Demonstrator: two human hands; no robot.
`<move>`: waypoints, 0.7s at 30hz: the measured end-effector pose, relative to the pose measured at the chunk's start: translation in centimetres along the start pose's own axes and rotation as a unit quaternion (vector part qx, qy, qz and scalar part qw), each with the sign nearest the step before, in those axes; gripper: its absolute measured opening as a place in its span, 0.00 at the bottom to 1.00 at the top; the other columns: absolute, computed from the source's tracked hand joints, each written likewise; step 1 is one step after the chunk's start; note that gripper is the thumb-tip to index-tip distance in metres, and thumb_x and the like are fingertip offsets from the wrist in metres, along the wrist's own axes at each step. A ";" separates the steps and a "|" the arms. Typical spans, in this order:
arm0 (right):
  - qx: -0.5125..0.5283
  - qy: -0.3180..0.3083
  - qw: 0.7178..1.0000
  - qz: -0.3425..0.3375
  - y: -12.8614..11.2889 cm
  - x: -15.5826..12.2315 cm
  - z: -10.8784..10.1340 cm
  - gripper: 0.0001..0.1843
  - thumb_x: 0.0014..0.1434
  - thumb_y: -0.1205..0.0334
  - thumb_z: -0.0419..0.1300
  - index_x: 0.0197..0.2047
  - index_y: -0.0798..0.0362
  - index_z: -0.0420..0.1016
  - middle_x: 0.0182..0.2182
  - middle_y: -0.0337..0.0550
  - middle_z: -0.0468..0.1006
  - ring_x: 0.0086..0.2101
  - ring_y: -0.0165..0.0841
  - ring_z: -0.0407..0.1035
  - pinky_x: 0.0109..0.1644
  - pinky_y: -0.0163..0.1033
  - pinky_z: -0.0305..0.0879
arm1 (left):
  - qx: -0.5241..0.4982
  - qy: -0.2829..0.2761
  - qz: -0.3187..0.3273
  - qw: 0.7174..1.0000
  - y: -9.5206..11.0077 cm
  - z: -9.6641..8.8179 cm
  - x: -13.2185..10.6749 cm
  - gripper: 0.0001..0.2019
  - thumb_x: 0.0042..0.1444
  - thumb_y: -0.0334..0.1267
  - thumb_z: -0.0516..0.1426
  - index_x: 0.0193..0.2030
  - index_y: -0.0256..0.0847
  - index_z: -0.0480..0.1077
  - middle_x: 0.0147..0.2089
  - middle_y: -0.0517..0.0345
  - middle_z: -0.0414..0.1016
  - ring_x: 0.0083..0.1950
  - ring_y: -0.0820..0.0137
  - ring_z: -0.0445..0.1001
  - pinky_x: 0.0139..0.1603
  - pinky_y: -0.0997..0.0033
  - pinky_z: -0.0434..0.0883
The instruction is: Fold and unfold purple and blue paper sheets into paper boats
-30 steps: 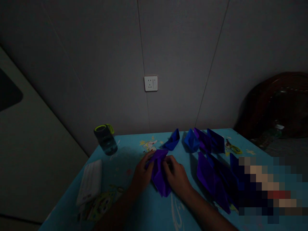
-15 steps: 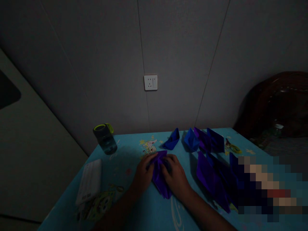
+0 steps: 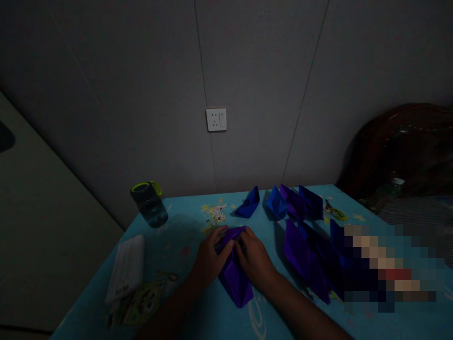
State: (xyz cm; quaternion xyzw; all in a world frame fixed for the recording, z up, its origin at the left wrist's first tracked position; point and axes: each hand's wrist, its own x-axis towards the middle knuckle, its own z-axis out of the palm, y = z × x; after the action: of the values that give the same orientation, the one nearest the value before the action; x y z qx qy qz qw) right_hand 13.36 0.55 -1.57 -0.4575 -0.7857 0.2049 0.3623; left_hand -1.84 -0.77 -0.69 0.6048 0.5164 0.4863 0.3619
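A folded purple paper piece [image 3: 235,278] lies on the light blue cartoon-print table [image 3: 184,236] between my two hands. My left hand [image 3: 208,259] pinches its upper left edge with closed fingers. On the other side my right hand [image 3: 253,259] grips the upper right edge, fingers curled over the paper. The lower tip of the paper points toward me. The room is dim.
Several finished blue and purple paper boats [image 3: 295,203] stand at the back right, with larger purple ones [image 3: 304,257] nearer. A dark cup with a green rim [image 3: 148,204] is at the back left, a white pack [image 3: 125,269] at the left edge. A wall socket [image 3: 216,119] is above.
Both hands have closed in on the top of the purple paper and drawn it slightly toward me; its lower tip now reaches lower. The camera has shifted a little right.
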 end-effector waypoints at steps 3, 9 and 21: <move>-0.008 0.011 1.000 0.002 -0.1 0.0 -0.1 0.09 0.63 0.69 0.52 0.45 0.52 0.71 0.41 0.47 0.74 0.44 0.39 0.70 0.50 0.43 0.66 | -0.039 -0.025 -0.025 0.999 -0.2 0.0 0.1 0.25 0.51 0.38 0.62 0.57 0.36 0.69 0.57 0.42 0.75 0.57 0.57 0.75 0.60 0.56 0.70; -0.026 0.036 0.998 0.038 -0.8 0.2 -0.6 0.09 0.64 0.56 0.55 0.40 0.52 0.71 0.36 0.45 0.75 0.38 0.38 0.71 0.44 0.42 0.65 | -0.090 -0.037 -0.048 0.994 -0.6 -0.2 0.3 0.22 0.53 0.38 0.59 0.55 0.35 0.73 0.57 0.42 0.76 0.58 0.56 0.74 0.62 0.55 0.68; 0.046 0.053 0.998 -0.003 -0.4 0.8 -1.3 0.13 0.67 0.54 0.51 0.35 0.50 0.71 0.34 0.45 0.75 0.37 0.37 0.70 0.45 0.41 0.64 | -0.169 -0.060 -0.075 0.981 1.0 -0.8 0.4 0.19 0.52 0.36 0.56 0.50 0.40 0.77 0.51 0.54 0.81 0.55 0.59 0.76 0.59 0.60 0.69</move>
State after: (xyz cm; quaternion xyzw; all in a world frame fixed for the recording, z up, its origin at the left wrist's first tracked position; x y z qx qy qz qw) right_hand 13.91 1.02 -0.16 -0.4484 -0.7568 0.2151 0.4243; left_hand -2.30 -0.69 0.55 0.5226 0.4486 0.5007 0.5244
